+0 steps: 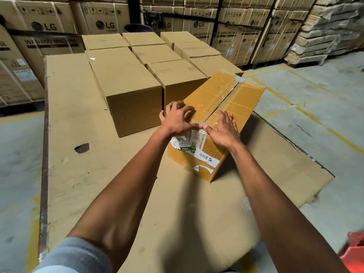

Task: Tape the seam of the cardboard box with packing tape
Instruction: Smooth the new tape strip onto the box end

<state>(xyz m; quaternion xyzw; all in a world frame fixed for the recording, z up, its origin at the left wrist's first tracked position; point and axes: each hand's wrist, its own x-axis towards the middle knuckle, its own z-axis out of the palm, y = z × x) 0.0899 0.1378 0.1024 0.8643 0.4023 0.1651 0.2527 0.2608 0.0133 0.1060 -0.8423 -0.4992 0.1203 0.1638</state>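
Note:
A yellow-brown cardboard box lies on flat cardboard sheets in front of me, its top seam running away from me with clear tape along it. White labels cover its near end. My left hand rests on the left flap at the near edge, fingers spread and curled. On the right flap lies my right hand, flat, with the thumb pointing at the seam. Both thumbs meet at the near end of the seam, pressing the tape down. No tape roll or dispenser is in view.
Several plain closed boxes stand in rows just left of and behind the taped box. A cardboard sheet with a torn hole covers the work surface. Stacked LG washing machine cartons line the back. A red object shows at the bottom right.

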